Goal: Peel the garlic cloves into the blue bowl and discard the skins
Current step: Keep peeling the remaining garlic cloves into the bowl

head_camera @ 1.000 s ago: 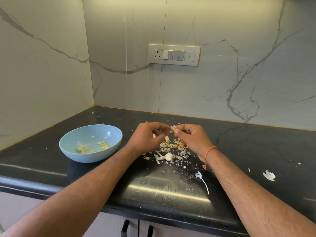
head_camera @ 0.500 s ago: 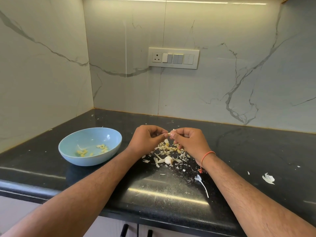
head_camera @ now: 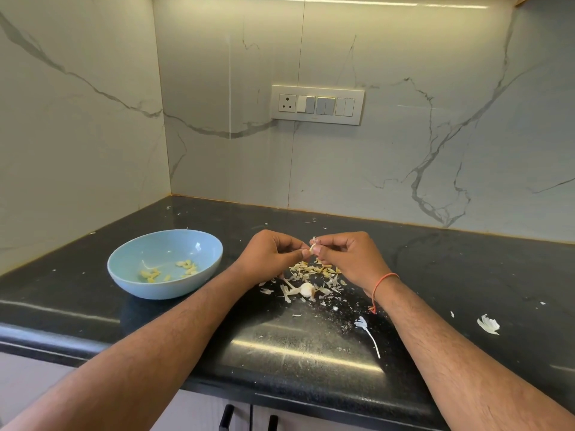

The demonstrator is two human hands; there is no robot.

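Note:
Both hands meet above a heap of garlic skins (head_camera: 314, 272) on the black counter (head_camera: 466, 275). My right hand (head_camera: 348, 256) pinches a small garlic clove (head_camera: 313, 246) between thumb and fingers. My left hand (head_camera: 270, 255) has its fingers curled, with the fingertips at the same clove. A pale garlic piece (head_camera: 306, 289) lies in the skins just in front of my hands. The blue bowl (head_camera: 130, 269) sits to the left and holds several peeled yellowish cloves (head_camera: 183, 267).
Loose bits of skin lie on the counter at the right (head_camera: 488, 324) and near the front edge (head_camera: 367, 331). Marble walls close the corner behind and to the left. A switch panel (head_camera: 317, 104) is on the back wall. Cabinet handles (head_camera: 226, 416) show below.
My hands have stayed together over the skins, working at the clove; their fingers shifted only a little. The camera view tilted up a bit.

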